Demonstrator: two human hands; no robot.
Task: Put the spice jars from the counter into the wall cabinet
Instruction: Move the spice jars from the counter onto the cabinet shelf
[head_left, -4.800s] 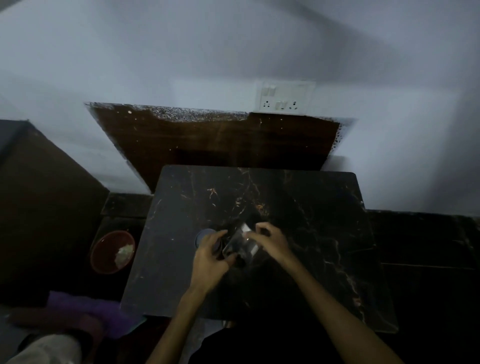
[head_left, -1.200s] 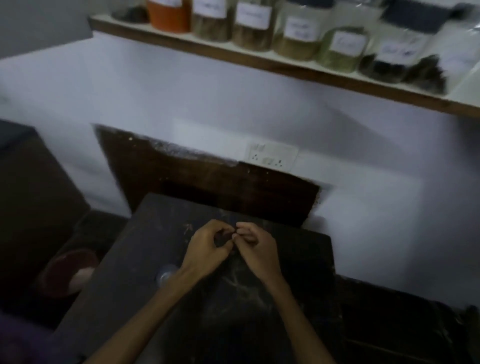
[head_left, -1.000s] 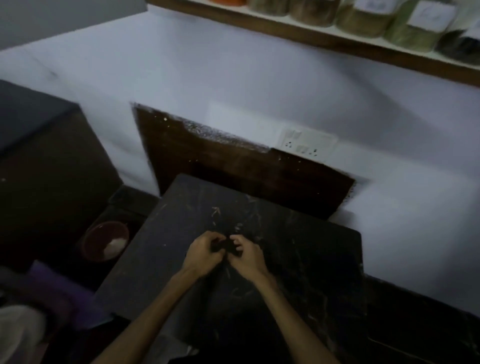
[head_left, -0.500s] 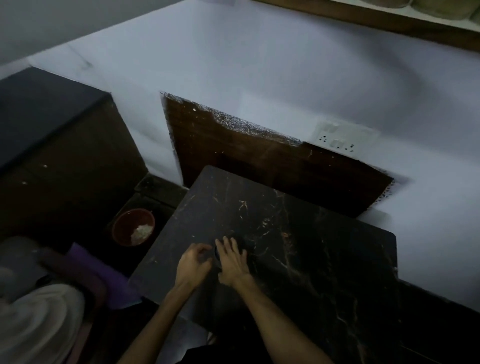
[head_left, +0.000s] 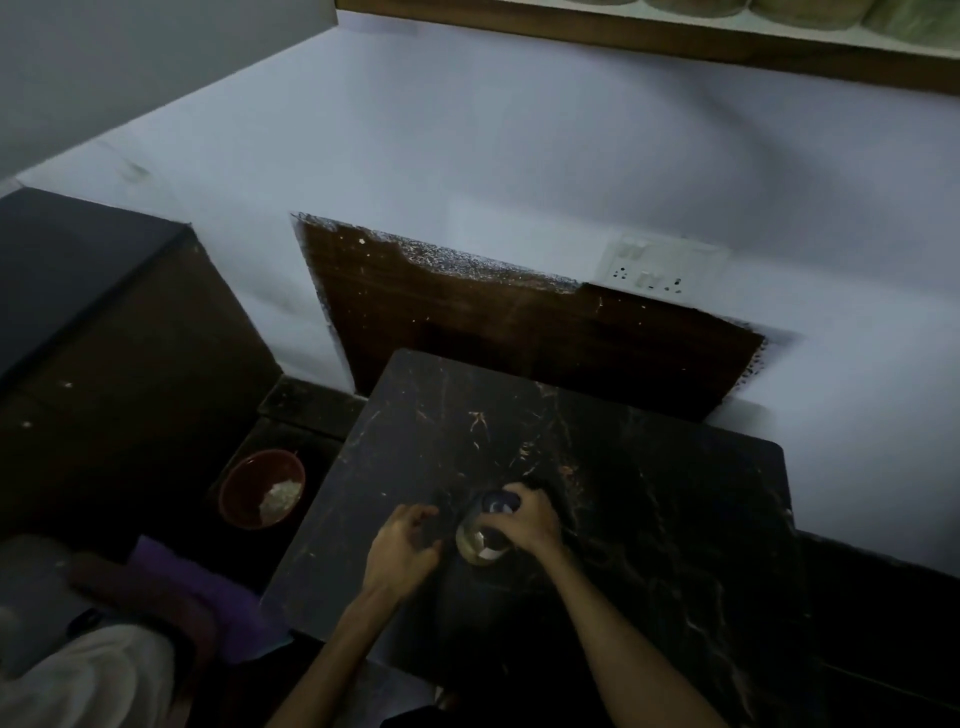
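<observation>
A small clear spice jar with a dark blue lid and pale contents is tilted over the black marble counter. My right hand grips it around the lid end. My left hand hovers just left of the jar with fingers loosely curled, holding nothing. The wooden shelf runs along the top edge, with the bottoms of several jars showing on it.
A red bowl with white contents sits on the floor left of the counter. A dark cabinet stands at far left. A wall socket is above a brown panel. Purple cloth lies at lower left.
The view has tilted down, so most of the shelf has left the frame. My right hand has taken hold of the jar and tilted it up; my left hand has drawn away from it.
</observation>
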